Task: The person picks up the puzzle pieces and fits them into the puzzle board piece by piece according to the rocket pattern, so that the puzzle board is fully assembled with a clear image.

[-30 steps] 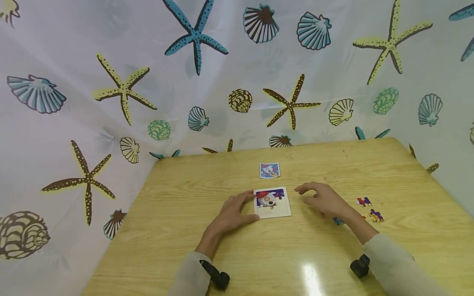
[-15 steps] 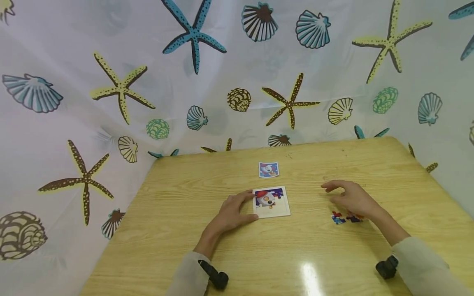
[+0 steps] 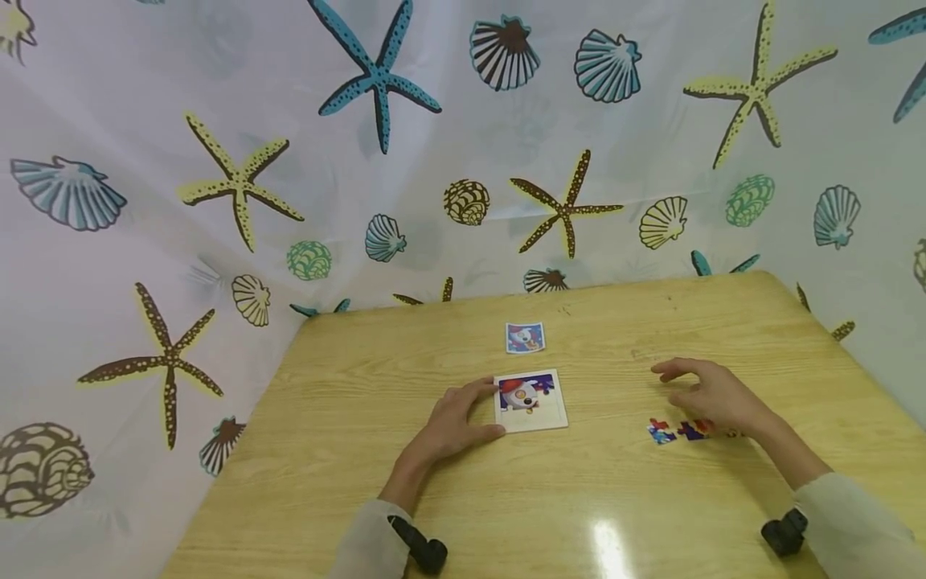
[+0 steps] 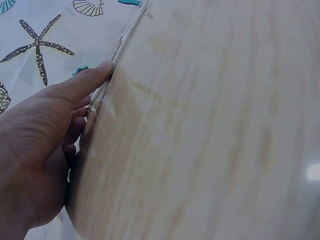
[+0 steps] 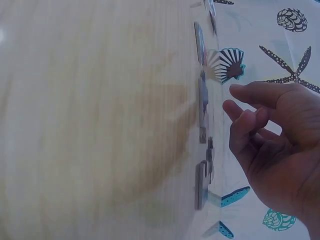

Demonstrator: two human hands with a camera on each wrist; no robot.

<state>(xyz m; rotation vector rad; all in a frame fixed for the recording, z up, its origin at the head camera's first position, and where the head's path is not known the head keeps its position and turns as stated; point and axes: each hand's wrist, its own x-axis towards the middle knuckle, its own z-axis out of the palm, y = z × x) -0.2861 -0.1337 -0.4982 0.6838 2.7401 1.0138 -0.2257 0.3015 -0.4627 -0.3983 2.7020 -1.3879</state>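
My left hand (image 3: 452,422) rests at the left side of a square white puzzle board (image 3: 538,420). Its thumb and index finger touch the board's left edge and lower left corner. In the board's upper part, joined pieces form part of a white animal in a red hat; the lower part is bare. My right hand (image 3: 712,398) hovers over loose jigsaw pieces, fingers loosely bent and nothing held. A red and blue piece (image 3: 661,432) and a dark purple piece (image 3: 692,431) show beside it; others are partly hidden underneath. The right wrist view shows pieces (image 5: 202,100) edge-on below the fingers.
A small picture card (image 3: 524,338) of the same animal lies behind the board. The wooden table (image 3: 362,378) meets a hanging cloth (image 3: 434,121) printed with starfish and shells at its back and sides.
My right hand has moved rightward from beside the board to over the loose pieces, uncovering some and hiding others. The left hand stays at the board.
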